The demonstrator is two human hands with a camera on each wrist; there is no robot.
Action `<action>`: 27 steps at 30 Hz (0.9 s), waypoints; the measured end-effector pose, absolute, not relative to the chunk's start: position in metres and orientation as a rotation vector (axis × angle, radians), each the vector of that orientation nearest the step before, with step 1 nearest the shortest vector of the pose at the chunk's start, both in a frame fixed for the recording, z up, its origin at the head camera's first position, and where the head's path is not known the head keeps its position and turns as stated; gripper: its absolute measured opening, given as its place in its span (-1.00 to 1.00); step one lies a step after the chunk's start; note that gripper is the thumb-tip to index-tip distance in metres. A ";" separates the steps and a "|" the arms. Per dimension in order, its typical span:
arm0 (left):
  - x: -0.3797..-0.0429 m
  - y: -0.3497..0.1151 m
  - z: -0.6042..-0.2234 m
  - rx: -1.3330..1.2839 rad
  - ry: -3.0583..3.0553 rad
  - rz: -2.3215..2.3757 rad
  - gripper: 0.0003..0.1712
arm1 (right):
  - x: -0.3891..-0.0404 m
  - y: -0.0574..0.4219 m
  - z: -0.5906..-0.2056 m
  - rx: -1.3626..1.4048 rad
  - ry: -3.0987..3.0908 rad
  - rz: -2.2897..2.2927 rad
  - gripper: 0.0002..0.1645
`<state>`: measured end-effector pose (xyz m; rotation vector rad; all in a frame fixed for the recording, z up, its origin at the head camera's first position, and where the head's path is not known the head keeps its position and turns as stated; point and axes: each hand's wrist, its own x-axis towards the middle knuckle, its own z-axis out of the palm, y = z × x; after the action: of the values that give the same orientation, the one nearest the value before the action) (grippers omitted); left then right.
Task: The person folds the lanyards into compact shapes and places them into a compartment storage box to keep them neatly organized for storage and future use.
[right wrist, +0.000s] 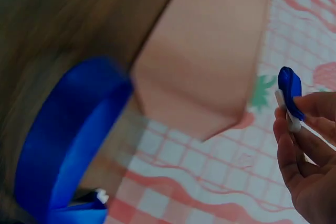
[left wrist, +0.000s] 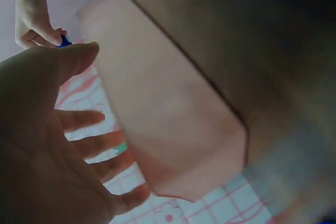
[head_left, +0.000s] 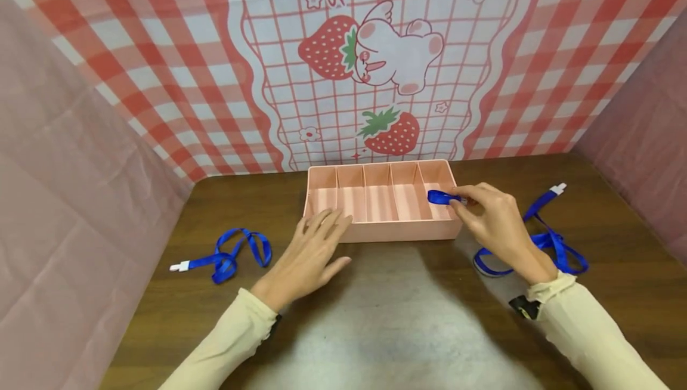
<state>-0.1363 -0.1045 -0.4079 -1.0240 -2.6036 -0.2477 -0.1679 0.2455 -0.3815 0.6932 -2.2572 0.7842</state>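
A pink box (head_left: 399, 232) with several compartments in a row stands at the back of the table, against the patterned cloth. My right hand (head_left: 496, 217) pinches a folded blue lanyard (head_left: 441, 197) between thumb and fingers, over the rightmost compartment. In the right wrist view, a white clip (right wrist: 294, 124) shows at the fingers beside the blue strap. My left hand (head_left: 308, 253) lies at the box's front left corner, fingers stretched out and thumb apart, with nothing in its grasp. The left wrist view shows its spread fingers (left wrist: 84, 121) beside the box wall.
Another blue lanyard (head_left: 202, 262) with a white clip lies loosely looped on the table at the left. At the right, a similar blue lanyard (head_left: 559, 250) lies partly behind my right wrist. Pink cloth (head_left: 64, 229) hangs at both sides of the table.
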 end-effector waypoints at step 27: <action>-0.135 -0.109 -0.432 -0.964 -2.670 0.065 0.25 | -0.257 0.243 -0.400 1.064 -2.720 0.267 -0.73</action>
<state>-0.1349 -0.1094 -0.4321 -0.9637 -2.6698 0.0650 -0.2574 0.2432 -0.3995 1.0643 -2.7196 0.2668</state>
